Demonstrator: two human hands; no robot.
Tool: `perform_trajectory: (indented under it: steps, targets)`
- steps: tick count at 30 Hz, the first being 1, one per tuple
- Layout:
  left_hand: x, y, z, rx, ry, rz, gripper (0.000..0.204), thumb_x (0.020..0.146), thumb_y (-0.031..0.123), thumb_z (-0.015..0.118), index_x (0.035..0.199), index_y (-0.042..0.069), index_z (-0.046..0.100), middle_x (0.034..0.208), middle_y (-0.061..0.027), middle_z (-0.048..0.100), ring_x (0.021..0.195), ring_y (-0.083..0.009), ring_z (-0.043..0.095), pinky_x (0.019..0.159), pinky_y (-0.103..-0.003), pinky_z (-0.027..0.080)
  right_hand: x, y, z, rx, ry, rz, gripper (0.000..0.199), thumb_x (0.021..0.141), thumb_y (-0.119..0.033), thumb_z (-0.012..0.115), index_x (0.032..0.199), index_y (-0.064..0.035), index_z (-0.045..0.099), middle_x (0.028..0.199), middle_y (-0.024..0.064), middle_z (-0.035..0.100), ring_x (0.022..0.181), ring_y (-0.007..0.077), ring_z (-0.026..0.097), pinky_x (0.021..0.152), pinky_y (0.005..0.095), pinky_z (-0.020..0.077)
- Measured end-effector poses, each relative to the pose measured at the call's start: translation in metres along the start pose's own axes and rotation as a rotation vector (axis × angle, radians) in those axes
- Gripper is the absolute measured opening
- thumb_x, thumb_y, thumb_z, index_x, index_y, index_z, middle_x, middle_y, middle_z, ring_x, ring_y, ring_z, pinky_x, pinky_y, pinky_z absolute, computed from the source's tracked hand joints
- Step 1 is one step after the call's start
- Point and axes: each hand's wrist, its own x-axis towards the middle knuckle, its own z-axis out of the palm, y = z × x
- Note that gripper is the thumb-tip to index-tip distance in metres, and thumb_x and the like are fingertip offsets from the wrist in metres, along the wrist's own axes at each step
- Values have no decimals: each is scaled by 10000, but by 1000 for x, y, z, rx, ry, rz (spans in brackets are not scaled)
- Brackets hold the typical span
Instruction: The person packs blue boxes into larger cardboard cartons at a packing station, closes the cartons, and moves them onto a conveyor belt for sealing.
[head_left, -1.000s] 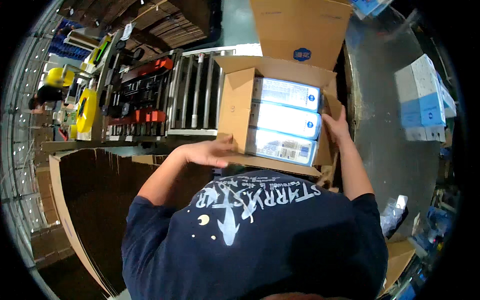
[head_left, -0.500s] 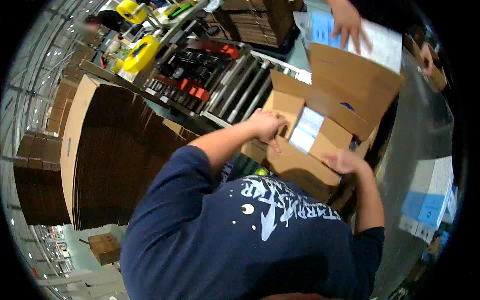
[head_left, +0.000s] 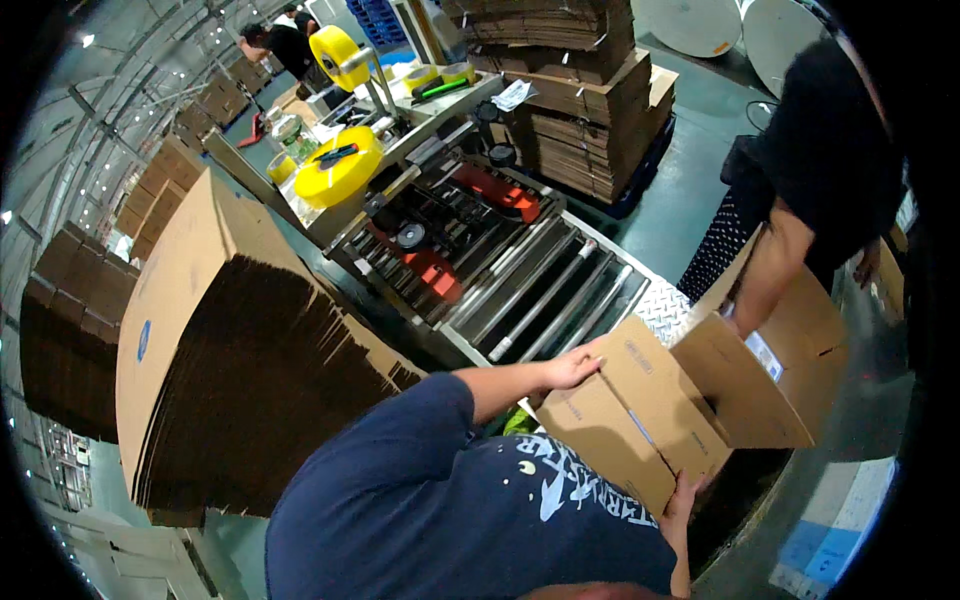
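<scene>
A brown cardboard box (head_left: 620, 400) lies before me, its two top flaps folded in so that they meet along a narrow seam. At the box's far left edge, my left hand (head_left: 572, 369) grips with the fingers on the top edge. My right hand (head_left: 682, 497) clasps the near right corner, fingers partly hidden by the box. Just beyond it to the right stands a second cardboard box (head_left: 745, 385) with raised flaps. A co-worker's arm (head_left: 775, 265) reaches into that box, where a white and blue package (head_left: 764, 354) partly shows.
A roller conveyor (head_left: 540, 290) with a red and black machine (head_left: 430, 265) runs ahead. Yellow tape rolls (head_left: 340, 165) are at its left. Tall stacks of flat cardboard (head_left: 215, 370) stand to my left. White and blue packages (head_left: 835, 530) lie at right.
The open box's flaps have been folded down over the packages inside. My hands have shifted to its edges. The co-worker has come into view, reaching into another open box.
</scene>
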Motion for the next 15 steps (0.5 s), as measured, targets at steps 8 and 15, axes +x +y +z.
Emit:
perform_trajectory:
  steps: [8,15]
  targets:
    - [37,93,-165,1208,370,-45,764,769,564,518,1378,200,235,1430,-179,148,1302,-377,167,990,-571,224,54,-5,197,264,-61,381,534,900,-292,487,1350,-180,222,1307,51,370,1110,241,464,864,429,452]
    - [-7,79,-264,1468,204,141,726,786,580,446,1341,129,320,1414,-134,239,1309,-342,183,1038,-536,140,186,54,366,144,-298,409,644,893,-200,496,1374,-168,69,1329,98,331,1176,253,392,931,434,390]
